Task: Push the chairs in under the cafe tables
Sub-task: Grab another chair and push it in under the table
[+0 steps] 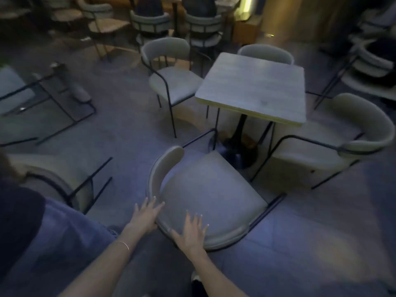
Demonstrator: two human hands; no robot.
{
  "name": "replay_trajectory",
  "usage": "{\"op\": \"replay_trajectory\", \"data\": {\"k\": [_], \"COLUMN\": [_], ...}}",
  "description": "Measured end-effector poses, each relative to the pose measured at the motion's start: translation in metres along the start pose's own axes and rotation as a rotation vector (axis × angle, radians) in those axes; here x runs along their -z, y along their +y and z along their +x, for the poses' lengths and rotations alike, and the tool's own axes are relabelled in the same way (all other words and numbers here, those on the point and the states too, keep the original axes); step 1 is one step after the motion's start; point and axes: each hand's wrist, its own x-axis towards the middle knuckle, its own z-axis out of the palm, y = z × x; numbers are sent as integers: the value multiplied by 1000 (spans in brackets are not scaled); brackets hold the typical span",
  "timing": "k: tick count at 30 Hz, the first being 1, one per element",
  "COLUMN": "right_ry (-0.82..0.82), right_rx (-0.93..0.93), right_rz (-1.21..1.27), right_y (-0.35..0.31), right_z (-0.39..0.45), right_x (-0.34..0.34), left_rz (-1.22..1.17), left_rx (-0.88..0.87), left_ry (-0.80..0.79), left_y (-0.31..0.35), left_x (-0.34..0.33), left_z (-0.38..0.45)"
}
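Around the square cafe table (252, 86) I saw three other chairs: a left chair (171, 82) drawn close to its edge, a far chair (265, 53) tucked behind it with only its backrest showing, and a right chair (342, 146) angled at the near right corner; the table's black pedestal base (235, 151) stood between them. The near chair (210, 194) sat short of the table, seat front close to the pedestal and not under the top; its curved backrest ran along the left and near side. My left hand (147, 215) lay flat against the backrest, fingers spread, gripping nothing; my right hand (192, 230) rested open on the rim beside it, fingers splayed, also not clasping. The room was dim and blurred; further tables and seated people at the top were hard to make out.
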Motion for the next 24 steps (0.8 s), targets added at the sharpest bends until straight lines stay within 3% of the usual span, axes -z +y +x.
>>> {"op": "replay_trajectory", "data": {"k": [3,7,11,24], "right_ry": [-27,-29,105,-17], "right_rx": [-43,-31,-34,49], "right_rz": [-24,-159,-302,-356], "right_y": [-5,-5,-1,21], "right_z": [-6,-10,-6,38], "right_x": [-17,-36,-44,-40], "left_rz": [268,407,384,288], "left_rx": [-161,-279,-299,-235], "left_ry": [-68,-70,60,101], "left_y": [4,11,17,40], "left_x": [-11,-41,-58,-41], "left_z": [17,32,46,76]}}
